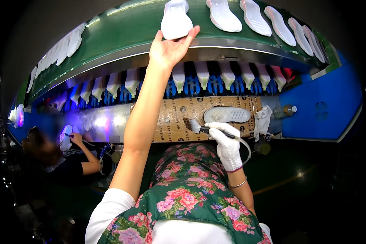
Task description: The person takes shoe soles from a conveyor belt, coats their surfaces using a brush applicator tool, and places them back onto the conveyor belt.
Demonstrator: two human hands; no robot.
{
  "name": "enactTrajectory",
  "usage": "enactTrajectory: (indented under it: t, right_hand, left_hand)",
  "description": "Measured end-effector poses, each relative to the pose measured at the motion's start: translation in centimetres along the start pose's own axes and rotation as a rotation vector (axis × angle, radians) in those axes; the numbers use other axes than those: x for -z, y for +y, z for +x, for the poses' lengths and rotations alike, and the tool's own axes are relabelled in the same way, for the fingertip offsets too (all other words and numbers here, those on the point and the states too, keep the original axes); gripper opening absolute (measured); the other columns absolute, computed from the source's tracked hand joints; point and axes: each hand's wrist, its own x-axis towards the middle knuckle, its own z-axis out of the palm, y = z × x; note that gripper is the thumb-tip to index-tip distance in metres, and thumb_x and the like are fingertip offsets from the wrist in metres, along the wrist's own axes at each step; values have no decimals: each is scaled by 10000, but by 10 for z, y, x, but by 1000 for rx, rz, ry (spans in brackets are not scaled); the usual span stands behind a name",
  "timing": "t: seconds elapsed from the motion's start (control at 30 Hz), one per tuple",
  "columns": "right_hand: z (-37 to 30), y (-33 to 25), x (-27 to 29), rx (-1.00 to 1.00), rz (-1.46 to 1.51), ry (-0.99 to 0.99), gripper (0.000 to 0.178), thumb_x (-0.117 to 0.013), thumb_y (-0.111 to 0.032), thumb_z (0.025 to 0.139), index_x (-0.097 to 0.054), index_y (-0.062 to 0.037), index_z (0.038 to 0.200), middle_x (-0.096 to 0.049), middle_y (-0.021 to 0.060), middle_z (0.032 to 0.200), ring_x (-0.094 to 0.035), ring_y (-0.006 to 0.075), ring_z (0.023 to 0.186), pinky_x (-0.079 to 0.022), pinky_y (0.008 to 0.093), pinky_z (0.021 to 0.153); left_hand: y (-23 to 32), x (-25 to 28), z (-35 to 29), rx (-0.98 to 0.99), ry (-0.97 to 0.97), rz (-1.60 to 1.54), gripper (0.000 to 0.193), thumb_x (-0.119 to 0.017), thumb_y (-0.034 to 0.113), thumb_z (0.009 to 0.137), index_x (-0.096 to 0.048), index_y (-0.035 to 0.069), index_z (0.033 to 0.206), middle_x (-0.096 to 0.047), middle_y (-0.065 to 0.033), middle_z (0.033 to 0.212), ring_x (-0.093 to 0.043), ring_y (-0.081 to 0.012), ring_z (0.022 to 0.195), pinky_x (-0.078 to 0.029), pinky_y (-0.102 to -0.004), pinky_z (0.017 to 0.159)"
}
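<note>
My bare left hand reaches far forward to the green conveyor belt, palm up. Its thumb and fingers cup the near end of a white shoe sole; whether the sole rests on the belt is hard to tell. In a white glove, my right hand grips a brush with dark, whitish-smeared bristles and a thin tube running from its handle. Just beyond that hand, another shoe sole, pale inside with a dotted end and dark rim, lies on the cardboard-covered ledge.
More white soles lie along the green belt. Below its metal edge hangs a row of shoes on blue holders. A crumpled cloth and a bottle sit at the ledge's right. A co-worker works at left.
</note>
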Motion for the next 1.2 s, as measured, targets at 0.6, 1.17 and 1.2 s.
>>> enactTrajectory:
  t: [0.6, 1.17, 1.2]
  right_hand:
    - [6, 38, -4, -179, -120, 45, 200, -738, -15, 841, -737, 37, 1034, -745, 100, 942, -673, 131, 739, -534, 242, 653]
    - [24, 48, -35, -215, -46, -7, 225, -728, -8, 848, -706, 41, 1067, -729, 132, 971, -674, 156, 707, -524, 241, 624]
    - [28, 44, -33, -200, -44, -29, 226, -726, -11, 849, -704, 42, 1068, -728, 137, 977, -676, 162, 710, -526, 243, 630]
  left_hand:
    - [173, -21, -84, -831, 872, 1725, 310, -607, 252, 930, -703, 0, 1083, -729, -193, 996, -709, -307, 916, -568, -395, 753]
    - [217, -8, -289, -1572, 598, 1908, 92, -650, 58, 891, -592, -4, 927, -502, -55, 1018, -537, -144, 880, -453, -268, 800]
    - [194, -20, -303, -1686, 534, 1929, 106, -647, 56, 875, -563, 14, 924, -488, -61, 1035, -499, -147, 916, -419, -263, 847]
